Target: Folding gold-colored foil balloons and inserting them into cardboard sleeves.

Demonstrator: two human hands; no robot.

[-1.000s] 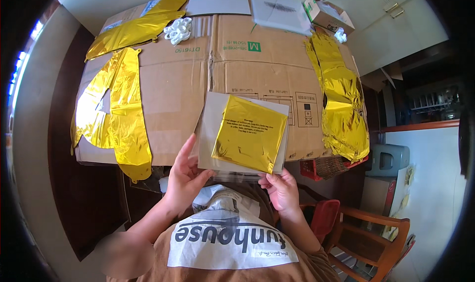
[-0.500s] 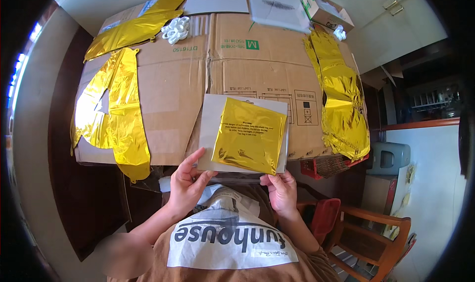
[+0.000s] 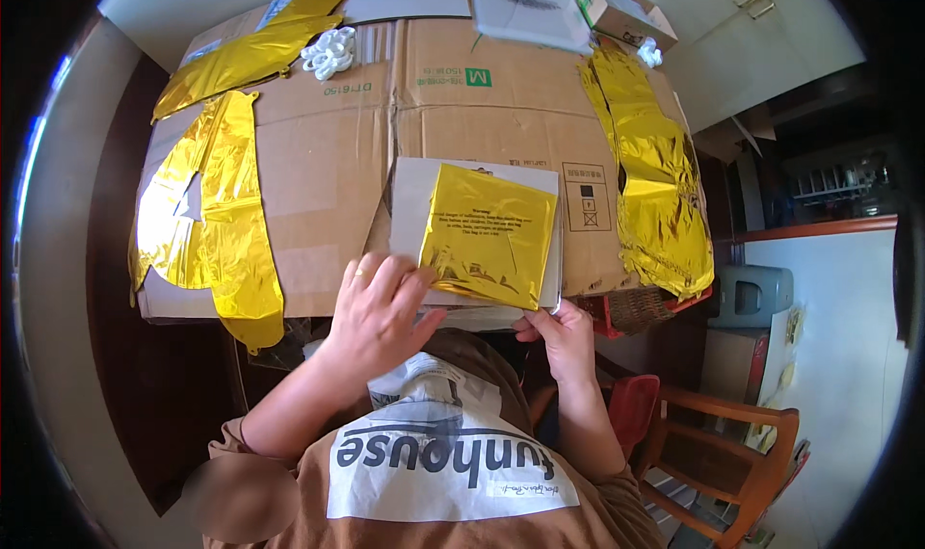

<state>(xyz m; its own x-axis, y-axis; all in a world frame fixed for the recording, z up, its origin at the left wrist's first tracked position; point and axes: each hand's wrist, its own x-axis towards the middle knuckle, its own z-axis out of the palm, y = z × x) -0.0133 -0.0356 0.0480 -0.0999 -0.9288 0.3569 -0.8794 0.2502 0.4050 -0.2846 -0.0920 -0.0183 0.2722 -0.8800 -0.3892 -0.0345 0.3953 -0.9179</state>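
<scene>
A flat clear-looking package (image 3: 410, 202) with a pale card backing and a folded gold foil balloon (image 3: 493, 231) showing at its front lies at the cardboard's near edge. My right hand (image 3: 564, 335) pinches its lower right corner between thumb and fingers. Over the lower left corner is my left hand (image 3: 378, 303), its fingers bent and its thumb spread apart from them. Nothing is gripped in that hand, though its fingertips are next to the foil; whether they touch it is unclear.
Flattened cardboard (image 3: 318, 183) covers the table. Gold foil balloons lie at its left (image 3: 231, 212), far left (image 3: 241, 63) and right (image 3: 660, 178). White ribbon (image 3: 330, 54) is bundled at the back, near a small open box (image 3: 626, 14). A wooden chair (image 3: 727, 414) stands to my right.
My left hand has let go of the package's left edge and moved up over its lower left corner. The package has shifted slightly away from me, with my right hand still holding it.
</scene>
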